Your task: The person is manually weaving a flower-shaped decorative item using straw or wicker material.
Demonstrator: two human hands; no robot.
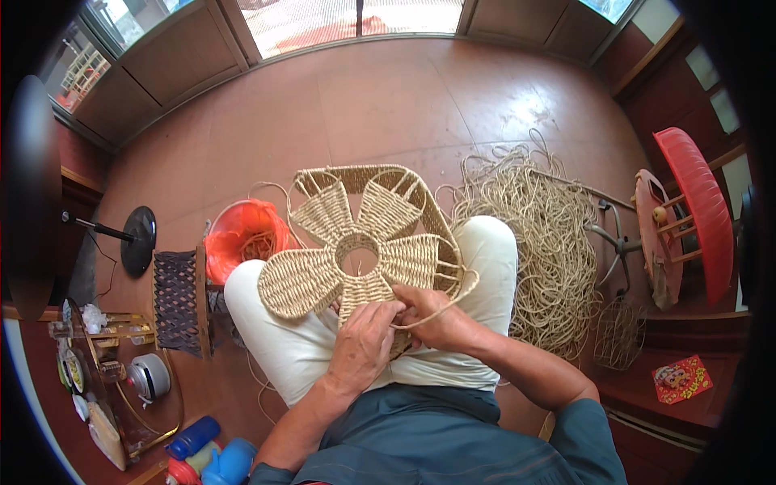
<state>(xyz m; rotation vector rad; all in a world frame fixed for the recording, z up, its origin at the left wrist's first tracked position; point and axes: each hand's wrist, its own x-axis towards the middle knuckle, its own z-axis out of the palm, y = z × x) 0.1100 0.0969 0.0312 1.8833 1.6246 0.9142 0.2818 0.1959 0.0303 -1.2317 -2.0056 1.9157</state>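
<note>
So the flower piece [319, 283] is sitting on the lap, right at the fingers. It's tan twisted cord, five fat petals around a thick woven ring, with a round hole through the middle. The petal out to the left of the fingers has a full rounded tip, packed tight in ribbed rows. The two far petals and the one on the right have bare cord loops poking past the weave. Behind it, beyond the fingers and curving down their right side, there's a woven wall [436, 218] in the same color with rounded corners.

The left hand [361, 339] has its fingers bent over the near petal, gripping it. The right hand [436, 319] is bunched up against it with fingers curled, and a loose strand [476, 283] loops in from the right; the tips are hidden, so I can't tell if it's pinched.

Containers: left of the fingers, just past the knee, is a tub [230, 230] lined with a red plastic bag, with brownish strips [260, 246] inside. Far off to the left and nearer the body is a silvery pot [152, 376], insides not visible. Well right of the fingers stands a wire basket [621, 335], contents too small to make out, beside a big cord heap [550, 250].
</note>
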